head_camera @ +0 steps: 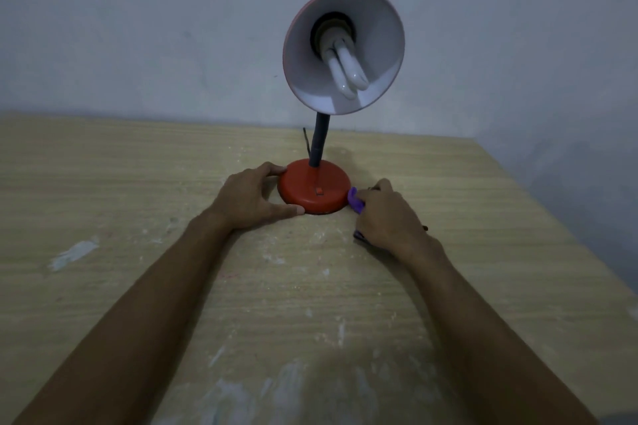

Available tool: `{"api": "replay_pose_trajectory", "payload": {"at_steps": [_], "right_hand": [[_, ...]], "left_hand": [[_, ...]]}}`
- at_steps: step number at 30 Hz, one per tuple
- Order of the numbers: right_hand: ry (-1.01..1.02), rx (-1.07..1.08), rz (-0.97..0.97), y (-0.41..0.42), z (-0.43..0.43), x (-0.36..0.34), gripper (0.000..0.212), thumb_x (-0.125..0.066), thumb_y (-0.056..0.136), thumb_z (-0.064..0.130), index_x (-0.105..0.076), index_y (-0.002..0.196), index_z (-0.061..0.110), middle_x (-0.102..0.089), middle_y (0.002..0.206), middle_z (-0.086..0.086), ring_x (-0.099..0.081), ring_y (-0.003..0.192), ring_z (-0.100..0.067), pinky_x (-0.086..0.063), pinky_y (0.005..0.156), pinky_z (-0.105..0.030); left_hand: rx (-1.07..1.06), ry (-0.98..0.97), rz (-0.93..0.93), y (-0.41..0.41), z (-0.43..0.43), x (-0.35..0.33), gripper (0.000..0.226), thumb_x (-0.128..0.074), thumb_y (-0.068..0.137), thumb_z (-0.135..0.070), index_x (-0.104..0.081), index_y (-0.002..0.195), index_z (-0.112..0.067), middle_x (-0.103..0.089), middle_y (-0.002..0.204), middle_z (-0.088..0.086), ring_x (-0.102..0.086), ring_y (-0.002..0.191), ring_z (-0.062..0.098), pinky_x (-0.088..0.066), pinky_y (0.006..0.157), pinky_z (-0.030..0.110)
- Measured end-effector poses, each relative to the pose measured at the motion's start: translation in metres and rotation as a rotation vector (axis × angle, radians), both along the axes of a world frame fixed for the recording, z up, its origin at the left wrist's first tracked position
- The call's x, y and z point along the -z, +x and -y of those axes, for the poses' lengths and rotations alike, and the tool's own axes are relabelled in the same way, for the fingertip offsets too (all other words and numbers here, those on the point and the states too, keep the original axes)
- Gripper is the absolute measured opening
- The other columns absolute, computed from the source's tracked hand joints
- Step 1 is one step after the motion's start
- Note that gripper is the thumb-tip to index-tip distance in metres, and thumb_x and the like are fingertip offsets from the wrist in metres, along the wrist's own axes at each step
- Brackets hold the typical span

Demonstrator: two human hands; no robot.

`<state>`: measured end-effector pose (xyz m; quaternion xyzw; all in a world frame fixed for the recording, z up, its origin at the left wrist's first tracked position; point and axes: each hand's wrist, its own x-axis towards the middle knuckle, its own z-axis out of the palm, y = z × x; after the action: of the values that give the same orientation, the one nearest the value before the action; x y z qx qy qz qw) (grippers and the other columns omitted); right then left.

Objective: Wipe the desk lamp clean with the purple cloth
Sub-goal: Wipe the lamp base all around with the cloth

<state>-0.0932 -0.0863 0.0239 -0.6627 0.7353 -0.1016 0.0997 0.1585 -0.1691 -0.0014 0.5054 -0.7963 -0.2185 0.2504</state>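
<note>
Desk lamp (319, 140): upright on the wooden table (138, 183), near the far edge and somewhat right of centre, close to the grey wall (138, 28).

Base (310, 200): round, red, flat on the tabletop. Small switch (319, 190) on top, toward the near side. Dark neck rising from the rear of the base. Thin dark cord (306, 140) just left of the neck, behind the base.

Shade (379, 55): tilted, white inside turned toward the camera, pinkish outer rim. Looped white bulb (347, 71) in the socket.

Left hand (252, 198): holds the desk lamp at the left rim of the base. Fingertips curled against the far-left rim, thumb stretched along the near-left rim, palm low over the table.

Right hand (386, 217): fingers curled tight round the purple cloth (355, 202), bunched up. Presses it against the right rim of the base, low down at table level. Only a small fold visible between fingers and base; a darker scrap of it under the heel of the hand. Rest hidden in the fist.

White smears (74, 254) across the tabletop, mostly toward the left and near edges.
</note>
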Motion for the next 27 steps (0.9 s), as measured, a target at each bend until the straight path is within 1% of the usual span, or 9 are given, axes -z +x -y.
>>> {"api": "replay_pose_trajectory", "payload": {"at_steps": [3, 5, 7, 9, 12, 14, 17, 22, 27], "right_hand": [[-0.093, -0.140, 0.101, -0.010, -0.018, 0.005, 0.045, -0.055, 0.095, 0.007, -0.068, 0.134, 0.024, -0.046, 0.118, -0.003, -0.054, 0.100, -0.021, -0.045, 0.085, -0.022], [-0.166, -0.114, 0.243, -0.020, -0.022, 0.004, 0.043, -0.050, 0.099, 0.004, -0.070, 0.132, 0.023, -0.049, 0.116, -0.001, -0.057, 0.101, -0.017, -0.036, 0.080, -0.012], [-0.309, 0.003, 0.338, -0.029, -0.019, 0.007, 0.045, -0.047, 0.102, 0.004, -0.067, 0.135, 0.026, -0.051, 0.116, -0.003, -0.059, 0.103, -0.020, -0.036, 0.082, -0.016], [-0.412, 0.112, 0.347, -0.034, -0.009, 0.013, 0.039, -0.049, 0.105, 0.015, -0.066, 0.135, 0.035, -0.050, 0.116, -0.005, -0.060, 0.101, -0.024, -0.039, 0.081, -0.024], [-0.337, 0.128, 0.318, -0.035, 0.008, 0.017, 0.036, -0.061, 0.100, 0.048, -0.067, 0.134, 0.038, -0.045, 0.130, -0.007, -0.057, 0.116, -0.027, -0.048, 0.097, -0.033], [-0.268, 0.052, 0.302, -0.035, 0.016, 0.017, 0.059, -0.071, 0.086, 0.063, -0.064, 0.138, 0.038, -0.041, 0.134, -0.005, -0.052, 0.120, -0.024, -0.049, 0.103, -0.040], [-0.171, -0.051, 0.208, -0.033, 0.030, 0.016, 0.084, -0.073, 0.073, 0.077, -0.054, 0.146, 0.040, -0.038, 0.136, -0.004, -0.047, 0.122, -0.023, -0.050, 0.101, -0.044], [-0.207, -0.073, 0.175, -0.020, 0.057, 0.022, 0.088, -0.067, 0.070, 0.085, -0.053, 0.146, 0.045, -0.044, 0.131, 0.002, -0.049, 0.119, -0.021, -0.053, 0.091, -0.042], [-0.227, -0.079, 0.185, 0.004, 0.102, 0.022, 0.086, -0.066, 0.072, 0.084, -0.052, 0.146, 0.045, -0.046, 0.136, 0.000, -0.048, 0.124, -0.022, -0.052, 0.093, -0.042]], "left_hand": [[0.007, 0.012, 0.038, -0.001, -0.008, -0.005, 0.112, -0.080, 0.062, -0.082, -0.044, 0.154, -0.030, -0.057, 0.151, -0.002, -0.057, 0.134, 0.023, -0.046, 0.112, 0.044], [0.013, 0.021, 0.023, -0.007, -0.015, -0.006, 0.121, -0.082, 0.064, -0.078, -0.036, 0.159, -0.021, -0.053, 0.155, 0.001, -0.053, 0.139, 0.025, -0.042, 0.113, 0.037], [-0.019, 0.077, 0.009, -0.018, -0.022, -0.007, 0.148, -0.083, 0.054, -0.084, -0.016, 0.165, -0.014, -0.047, 0.160, 0.003, -0.048, 0.144, 0.026, -0.038, 0.116, 0.038], [-0.073, 0.102, 0.023, -0.031, -0.026, -0.006, 0.164, -0.077, 0.043, -0.095, -0.004, 0.166, -0.016, -0.041, 0.164, 0.004, -0.043, 0.148, 0.028, -0.034, 0.122, 0.049], [-0.111, 0.026, 0.063, -0.040, -0.023, -0.002, 0.150, -0.069, 0.044, -0.100, -0.022, 0.161, -0.020, -0.049, 0.154, 0.002, -0.051, 0.138, 0.028, -0.039, 0.116, 0.055], [-0.094, -0.067, 0.079, -0.040, -0.017, 0.002, 0.126, -0.066, 0.049, -0.102, -0.039, 0.149, -0.029, -0.059, 0.138, -0.003, -0.059, 0.123, 0.023, -0.047, 0.107, 0.053], [-0.059, -0.087, 0.051, -0.035, -0.008, 0.000, 0.114, -0.073, 0.052, -0.095, -0.048, 0.144, -0.033, -0.062, 0.131, -0.006, -0.060, 0.114, 0.016, -0.053, 0.100, 0.046], [-0.030, -0.046, -0.073, -0.019, 0.011, 0.001, 0.110, -0.085, 0.053, -0.082, -0.048, 0.144, -0.033, -0.058, 0.133, -0.007, -0.058, 0.117, 0.014, -0.056, 0.098, 0.042], [-0.058, -0.090, -0.122, -0.002, 0.048, -0.006, 0.100, -0.094, 0.057, -0.067, -0.052, 0.141, -0.029, -0.057, 0.125, -0.011, -0.059, 0.113, 0.012, -0.056, 0.097, 0.038]]}}
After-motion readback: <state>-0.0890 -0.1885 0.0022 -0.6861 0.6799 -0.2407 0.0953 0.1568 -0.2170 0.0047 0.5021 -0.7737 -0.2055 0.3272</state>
